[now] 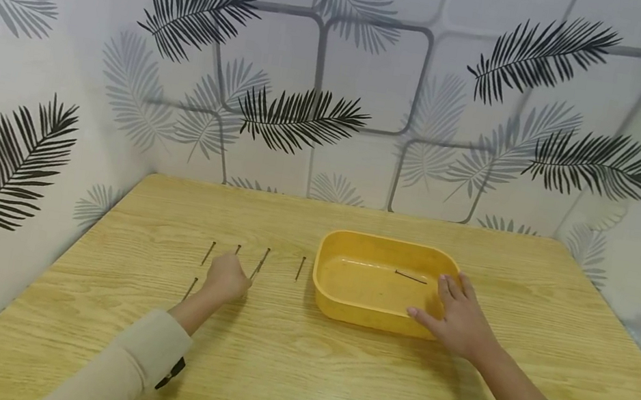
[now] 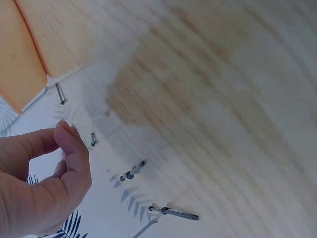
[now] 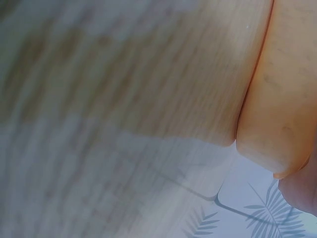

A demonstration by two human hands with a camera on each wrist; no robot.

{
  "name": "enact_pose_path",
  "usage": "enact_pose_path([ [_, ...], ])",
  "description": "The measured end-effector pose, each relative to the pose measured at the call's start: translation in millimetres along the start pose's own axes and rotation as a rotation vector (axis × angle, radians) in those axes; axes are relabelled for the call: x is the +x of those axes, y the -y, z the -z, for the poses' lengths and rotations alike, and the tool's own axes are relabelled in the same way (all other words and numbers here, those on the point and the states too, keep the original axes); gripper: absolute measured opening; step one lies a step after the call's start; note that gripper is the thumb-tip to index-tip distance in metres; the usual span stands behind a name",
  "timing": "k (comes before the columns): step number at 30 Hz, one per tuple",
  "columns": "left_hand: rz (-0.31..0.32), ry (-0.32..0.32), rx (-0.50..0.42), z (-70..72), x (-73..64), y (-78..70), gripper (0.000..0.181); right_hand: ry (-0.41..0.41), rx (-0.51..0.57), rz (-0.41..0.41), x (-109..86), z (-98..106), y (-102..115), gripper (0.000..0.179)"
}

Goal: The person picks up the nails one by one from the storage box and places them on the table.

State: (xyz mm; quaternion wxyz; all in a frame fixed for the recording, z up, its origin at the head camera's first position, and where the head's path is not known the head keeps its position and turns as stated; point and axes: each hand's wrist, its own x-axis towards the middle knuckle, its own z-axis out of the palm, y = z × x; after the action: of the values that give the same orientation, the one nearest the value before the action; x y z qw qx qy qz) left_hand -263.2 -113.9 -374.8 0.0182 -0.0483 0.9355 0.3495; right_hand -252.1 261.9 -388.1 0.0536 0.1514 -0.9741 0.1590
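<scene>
In the head view my left hand (image 1: 228,277) is over the left-centre of the table, fingers curled, with thumb and fingertips together in the left wrist view. It appears to pinch the lower end of a thin dark nail (image 1: 262,260); the fingers partly hide the contact. My right hand (image 1: 463,324) holds the front right corner of a yellow plastic tray (image 1: 365,317), thumb over the front rim and fingers over the right side. One nail (image 1: 411,277) lies inside the tray. Beside the left hand lie other nails, one nail (image 1: 208,254) behind it and one nail (image 1: 190,288) near its wrist.
Another nail (image 1: 300,269) lies left of the tray, and a further nail (image 1: 238,250) is partly hidden behind the left hand. The wood-grain table (image 1: 282,374) meets a leaf-patterned wall covering (image 1: 357,164) at its back edge.
</scene>
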Motion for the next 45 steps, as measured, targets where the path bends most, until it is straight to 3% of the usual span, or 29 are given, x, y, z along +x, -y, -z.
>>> enact_pose_path([
  [11, -0.048, 0.006, 0.038, 0.1, -8.3, 5.9, 0.05, -0.007, -0.001, -0.003, -0.2, 0.0, -0.4, 0.091],
  [29, -0.045, 0.016, 0.16, -4.3, -17.8, 12.6, 0.045, -0.013, 0.014, -0.004, -0.6, -0.8, -0.3, 0.09],
  [45, -0.034, 0.055, 0.167, -6.4, -21.5, 9.8, 0.047, 0.001, 0.025, -0.019, -0.2, -2.5, -2.4, 0.092],
])
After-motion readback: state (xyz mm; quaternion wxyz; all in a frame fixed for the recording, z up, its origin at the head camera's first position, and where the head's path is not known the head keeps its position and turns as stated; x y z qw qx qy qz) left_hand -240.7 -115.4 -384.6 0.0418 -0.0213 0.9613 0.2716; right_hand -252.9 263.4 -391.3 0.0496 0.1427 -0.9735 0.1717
